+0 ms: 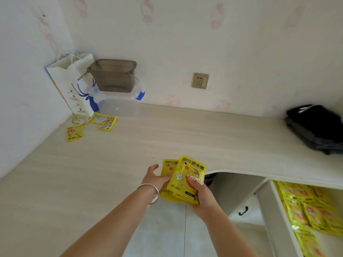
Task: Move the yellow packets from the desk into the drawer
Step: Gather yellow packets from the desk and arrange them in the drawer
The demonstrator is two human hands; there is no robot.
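Both hands hold a stack of yellow packets at the near edge of the desk, close to where the edge curves in. The left hand grips the stack from the left side, its fingers curled under and around the packets and its thumb raised above them; a silver bangle sits on that wrist. The right hand grips the lower right corner of the stack, with its thumb pressed on the face of the top packet and its fingers wrapped beneath. The top packet lies tilted, fanned a little to the right over the ones under it. Down at the near right, below the desk top, the open drawer already holds many more yellow packets lying in overlapping rows. Four loose packets still lie on the desk at the far left corner, three close together by the wall and one just nearer than them. Behind these stands a white paper bag with blue print, and just right of it a clear plastic box with blue clips, with a smoky brown container resting on top. A wall socket is set in the far wall, which is papered with faint pink figures. A black bag lies on the desk at the far right.
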